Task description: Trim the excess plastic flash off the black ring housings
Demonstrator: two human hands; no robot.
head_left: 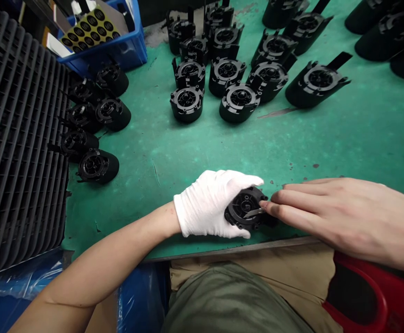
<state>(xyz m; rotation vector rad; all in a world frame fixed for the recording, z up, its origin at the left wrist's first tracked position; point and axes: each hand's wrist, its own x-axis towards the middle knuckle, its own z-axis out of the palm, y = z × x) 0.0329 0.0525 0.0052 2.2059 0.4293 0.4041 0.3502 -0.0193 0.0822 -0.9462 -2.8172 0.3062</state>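
Note:
My left hand (213, 203), in a white glove, grips a round black plastic housing (242, 203) close to the table's near edge. Thumb and fingers wrap around its sides, and its ribbed circular end faces up. In the pinched fingers of my bare right hand (321, 210) is a thin metal blade (255, 212). The blade lies across the ribbed face of the housing; my fingers hide the rest of it, so I cannot tell whether it has a handle. Whether the blade touches the plastic cannot be made out.
Similar black housings (239, 99) stand in rows at the back of the green table (146, 152). Another group (99, 165) stands at left, beside stacked black grids (17, 125). A blue bin (118, 53) holds a yellow sticker sheet (92, 28). Something red (382, 296) sits below right.

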